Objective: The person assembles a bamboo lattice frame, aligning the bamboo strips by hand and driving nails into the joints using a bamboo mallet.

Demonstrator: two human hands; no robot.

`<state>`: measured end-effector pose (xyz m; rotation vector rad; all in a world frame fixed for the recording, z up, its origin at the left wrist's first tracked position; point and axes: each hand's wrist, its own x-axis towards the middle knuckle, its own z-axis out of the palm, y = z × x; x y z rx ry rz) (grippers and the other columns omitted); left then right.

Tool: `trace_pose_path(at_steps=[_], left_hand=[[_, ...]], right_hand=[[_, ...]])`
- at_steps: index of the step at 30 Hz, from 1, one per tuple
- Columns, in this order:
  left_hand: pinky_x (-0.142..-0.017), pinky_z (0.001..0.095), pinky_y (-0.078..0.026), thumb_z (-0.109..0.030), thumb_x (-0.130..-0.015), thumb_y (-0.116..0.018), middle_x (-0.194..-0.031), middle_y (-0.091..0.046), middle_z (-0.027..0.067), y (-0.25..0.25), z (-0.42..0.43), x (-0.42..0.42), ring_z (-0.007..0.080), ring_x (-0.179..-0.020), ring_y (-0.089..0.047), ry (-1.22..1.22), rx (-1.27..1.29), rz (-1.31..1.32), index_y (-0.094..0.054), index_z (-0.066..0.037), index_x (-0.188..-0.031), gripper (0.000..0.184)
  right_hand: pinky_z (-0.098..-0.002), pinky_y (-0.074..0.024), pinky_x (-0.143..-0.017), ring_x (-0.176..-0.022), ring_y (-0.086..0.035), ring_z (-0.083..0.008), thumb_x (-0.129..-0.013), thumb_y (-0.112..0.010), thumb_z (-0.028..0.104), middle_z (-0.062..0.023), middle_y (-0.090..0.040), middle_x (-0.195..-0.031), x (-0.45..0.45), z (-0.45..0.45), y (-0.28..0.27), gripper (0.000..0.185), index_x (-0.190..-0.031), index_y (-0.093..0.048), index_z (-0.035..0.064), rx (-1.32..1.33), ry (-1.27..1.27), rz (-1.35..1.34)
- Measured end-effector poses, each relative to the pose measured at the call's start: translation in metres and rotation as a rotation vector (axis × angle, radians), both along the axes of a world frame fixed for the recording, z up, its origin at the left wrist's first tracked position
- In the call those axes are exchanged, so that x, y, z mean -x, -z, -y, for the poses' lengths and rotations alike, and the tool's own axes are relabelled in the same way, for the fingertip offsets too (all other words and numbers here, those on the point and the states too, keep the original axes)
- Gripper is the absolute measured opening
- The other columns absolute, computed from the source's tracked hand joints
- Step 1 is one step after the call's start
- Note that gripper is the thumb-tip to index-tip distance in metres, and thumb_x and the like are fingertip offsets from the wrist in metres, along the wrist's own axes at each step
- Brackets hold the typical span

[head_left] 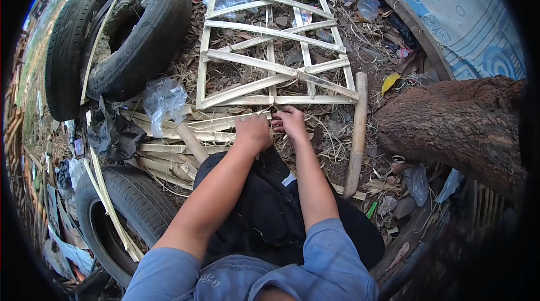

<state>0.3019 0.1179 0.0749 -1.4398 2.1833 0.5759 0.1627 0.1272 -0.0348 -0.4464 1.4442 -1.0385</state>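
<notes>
A lattice frame of pale split bamboo strips point(270, 67) lies on the littered ground in front of me. Just below its near edge, my left hand point(253, 131) is closed, knuckles up, around something I cannot make out. Right beside it, my right hand point(289, 122) has its fingers bent close together near the middle of the frame's lower strip; what they pinch, if anything, is too small to tell. Loose bamboo strips point(163, 148) are piled to the left of my left hand, partly under my forearm.
Old tyres point(160, 31) stand at the upper left, and another tyre point(126, 188) lies lower left. A bamboo pole point(358, 132) lies right of the frame. Farther right are a thick tree trunk point(450, 124) and a blue patterned sheet point(450, 8). Clear plastic point(164, 101) lies near the strips.
</notes>
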Motion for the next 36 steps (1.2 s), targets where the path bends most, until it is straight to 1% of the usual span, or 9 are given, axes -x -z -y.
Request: trace_pose_path(at_steps=[1, 4, 10, 12, 17, 28, 29, 32, 36], left_hand=[[-0.1, 0.0506, -0.043, -0.043, -0.081, -0.067, -0.127, -0.057, 0.0146, 0.001, 0.002, -0.001, 0.0296, -0.122, -0.055, -0.04, 0.033, -0.029, -0.051, -0.006, -0.129, 0.062], [-0.099, 0.0498, -0.044, -0.043, -0.082, -0.065, -0.126, -0.057, 0.0146, 0.001, 0.008, -0.001, 0.0301, -0.12, -0.057, -0.065, 0.069, -0.056, -0.048, -0.006, -0.13, 0.063], [-0.101, 0.0518, -0.041, -0.045, -0.084, -0.064, -0.129, -0.055, 0.016, 0.002, 0.005, 0.0, 0.0323, -0.121, -0.055, -0.073, 0.071, -0.027, -0.046, -0.006, -0.132, 0.065], [-0.102, 0.0529, -0.04, -0.046, -0.083, -0.064, -0.131, -0.053, 0.0165, 0.001, 0.007, 0.001, 0.0324, -0.122, -0.054, -0.085, 0.049, -0.015, -0.045, -0.006, -0.133, 0.067], [-0.102, 0.052, -0.04, -0.047, -0.083, -0.064, -0.131, -0.053, 0.017, 0.004, 0.007, 0.002, 0.0331, -0.123, -0.054, -0.084, 0.037, 0.003, -0.044, -0.006, -0.134, 0.068], [-0.104, 0.0525, -0.039, -0.046, -0.086, -0.061, -0.136, -0.05, 0.019, -0.002, 0.008, 0.004, 0.0347, -0.126, -0.051, -0.077, -0.021, 0.026, -0.043, -0.005, -0.137, 0.068], [-0.105, 0.0528, -0.038, -0.046, -0.086, -0.061, -0.137, -0.049, 0.0193, -0.001, 0.007, 0.004, 0.0348, -0.127, -0.051, -0.078, -0.019, 0.031, -0.042, -0.005, -0.138, 0.069], [-0.106, 0.0531, -0.037, -0.046, -0.086, -0.061, -0.138, -0.048, 0.0197, -0.001, 0.009, 0.004, 0.0349, -0.128, -0.05, -0.082, -0.025, 0.04, -0.042, -0.005, -0.139, 0.07], [-0.106, 0.0528, -0.037, -0.047, -0.086, -0.06, -0.137, -0.049, 0.0192, 0.001, 0.007, 0.004, 0.0346, -0.128, -0.05, -0.082, -0.015, 0.037, -0.043, -0.006, -0.138, 0.069]], right_hand=[[-0.0318, -0.0571, -0.052, -0.075, -0.07, -0.0234, -0.091, -0.06, 0.006, -0.0209, -0.069, -0.101, -0.003, 0.001, -0.001, 0.059, -0.141, -0.034, -0.0106, -0.022, -0.005, -0.022], [-0.0316, -0.0557, -0.047, -0.07, -0.07, -0.0241, -0.089, -0.06, 0.003, -0.0203, -0.068, -0.096, -0.009, 0.005, 0.006, 0.056, -0.137, -0.037, -0.0139, -0.023, 0.027, 0.02], [-0.0291, -0.051, -0.04, -0.064, -0.071, -0.025, -0.089, -0.06, 0.003, -0.021, -0.069, -0.096, -0.007, 0.013, 0.02, 0.021, -0.103, -0.053, -0.0099, 0.034, 0.006, 0.045], [-0.0282, -0.049, -0.039, -0.065, -0.071, -0.0256, -0.088, -0.061, 0.003, -0.0203, -0.07, -0.098, -0.005, 0.013, 0.024, 0.023, -0.104, -0.052, -0.0104, 0.044, -0.002, 0.088], [-0.0242, -0.042, -0.037, -0.061, -0.066, -0.016, -0.088, -0.065, 0.006, -0.0152, -0.072, -0.094, -0.007, 0.01, 0.022, 0.014, -0.096, -0.061, -0.0054, 0.071, 0.062, 0.048], [-0.0239, -0.0432, -0.038, -0.054, -0.065, -0.0152, -0.087, -0.065, 0.005, -0.0153, -0.072, -0.088, -0.015, 0.012, 0.019, 0.011, -0.09, -0.064, -0.0054, 0.053, 0.227, -0.007], [-0.024, -0.0428, -0.038, -0.052, -0.064, -0.0148, -0.086, -0.064, 0.005, -0.0143, -0.072, -0.082, -0.017, 0.012, 0.026, 0.011, -0.089, -0.064, -0.0059, 0.082, 0.269, 0.015], [-0.0238, -0.0424, -0.038, -0.056, -0.065, -0.0135, -0.086, -0.064, 0.008, -0.0116, -0.071, -0.084, -0.022, 0.011, 0.026, 0.013, -0.093, -0.068, -0.0027, 0.049, 0.317, -0.035], [-0.0238, -0.0428, -0.038, -0.059, -0.067, -0.0137, -0.087, -0.064, 0.009, -0.0083, -0.07, -0.078, -0.022, 0.013, 0.024, 0.012, -0.088, -0.067, -0.0017, 0.064, 0.433, -0.077]])
